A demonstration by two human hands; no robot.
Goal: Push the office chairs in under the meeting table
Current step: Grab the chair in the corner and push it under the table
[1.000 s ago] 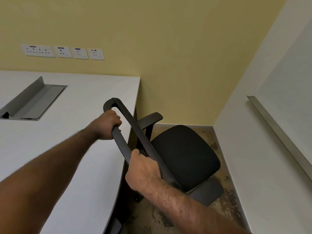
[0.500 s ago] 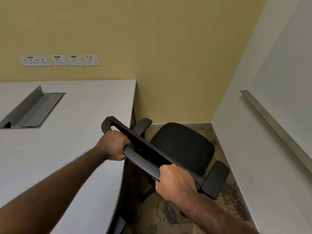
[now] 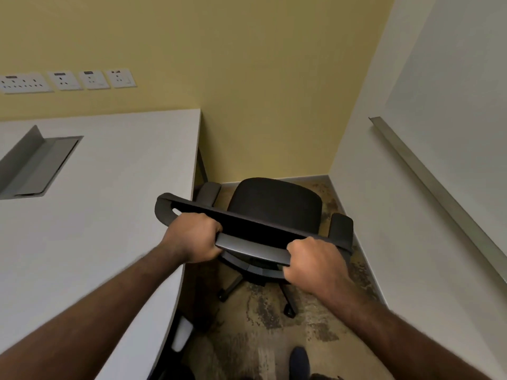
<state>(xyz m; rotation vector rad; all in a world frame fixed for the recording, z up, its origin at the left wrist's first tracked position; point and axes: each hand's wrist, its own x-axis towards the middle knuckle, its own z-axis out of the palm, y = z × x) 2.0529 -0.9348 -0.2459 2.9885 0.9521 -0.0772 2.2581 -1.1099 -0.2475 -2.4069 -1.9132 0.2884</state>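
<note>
The top rail of the office chair (image 3: 274, 215) backrest is being gripped by both hands: the left hand (image 3: 193, 238) is being kept closed around the rail near its rounded left corner, and the right hand (image 3: 315, 266) is being kept closed around it further along, fingers wrapped fully over the bar with no gap showing. The chair is being held in the narrow corner beside the meeting table (image 3: 109, 215), its seat facing the yellow wall rather than the table, so it is not yet being tucked under the top. Several risks are being judged from this position. The left armrest (image 3: 210, 190) is being carried just beside the table edge, and a straight shove could be driving it against the edge or the table leg (image 3: 201, 163) rather than beneath the top. The right armrest (image 3: 341, 229) is being held near the white wall (image 3: 411, 215), so scraping could be caused while the chair is being swivelled. A caster (image 3: 289, 311) could be catching on the patterned carpet (image 3: 274, 338), tipping the backrest forward under the push. The person's shoe (image 3: 299, 362) is being placed near the chair base, where it could be struck if the chair is pulled back.
</note>
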